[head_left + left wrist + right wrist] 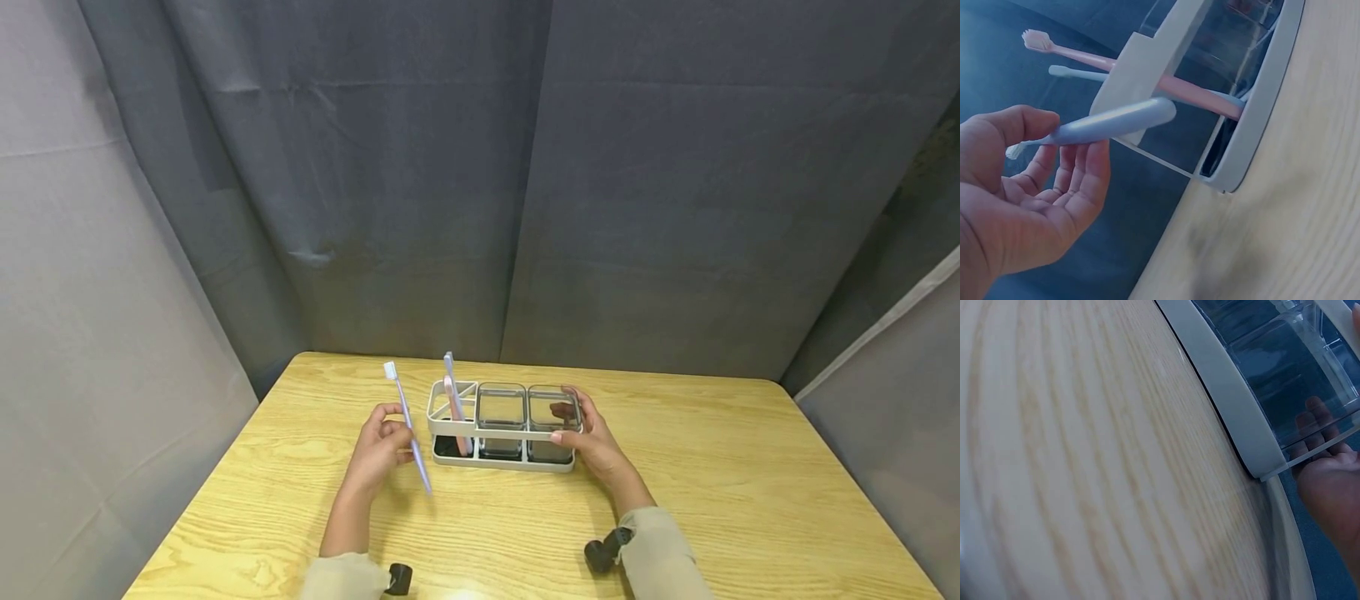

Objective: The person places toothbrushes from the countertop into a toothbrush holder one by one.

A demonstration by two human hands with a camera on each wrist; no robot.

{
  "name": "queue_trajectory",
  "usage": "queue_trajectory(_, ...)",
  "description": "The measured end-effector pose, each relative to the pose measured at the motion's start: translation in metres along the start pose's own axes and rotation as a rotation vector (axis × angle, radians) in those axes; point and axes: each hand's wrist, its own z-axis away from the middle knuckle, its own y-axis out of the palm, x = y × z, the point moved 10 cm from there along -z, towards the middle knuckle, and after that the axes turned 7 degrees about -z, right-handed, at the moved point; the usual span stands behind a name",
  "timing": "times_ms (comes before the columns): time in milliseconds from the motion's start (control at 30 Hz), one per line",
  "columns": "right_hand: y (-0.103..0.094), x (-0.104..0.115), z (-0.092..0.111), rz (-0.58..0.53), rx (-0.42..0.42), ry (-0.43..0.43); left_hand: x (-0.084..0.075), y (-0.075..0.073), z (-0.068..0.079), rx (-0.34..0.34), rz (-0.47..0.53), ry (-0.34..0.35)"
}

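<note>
A lavender toothbrush is pinched between the thumb and fingers of my left hand, its white bristles up and its handle end down. In the left wrist view that handle end points toward the white toothbrush holder, overlapping its upper rail. My right hand grips the holder's right end, thumb on the front rail and fingers behind. A pink toothbrush and a pale blue one lean in the holder's left compartment. Two clear square cups fill the other compartments.
The holder stands on a light wooden table, toward its back edge. Grey curtains hang behind the table and along both sides. Black wrist devices sit at both sleeve cuffs.
</note>
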Motion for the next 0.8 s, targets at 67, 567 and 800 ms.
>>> queue_trajectory(67,0.0,0.0,0.0,-0.003,0.003,-0.001,-0.003,0.0,0.0,-0.006,0.014,0.001)
queue_trajectory(567,-0.001,-0.002,0.001,0.013,-0.005,0.005,-0.033,0.003,0.0,-0.059,0.191,0.159)
queue_trajectory(800,-0.001,-0.001,0.001,-0.011,0.006,0.005,-0.047,-0.003,0.001,-0.169,0.305,0.289)
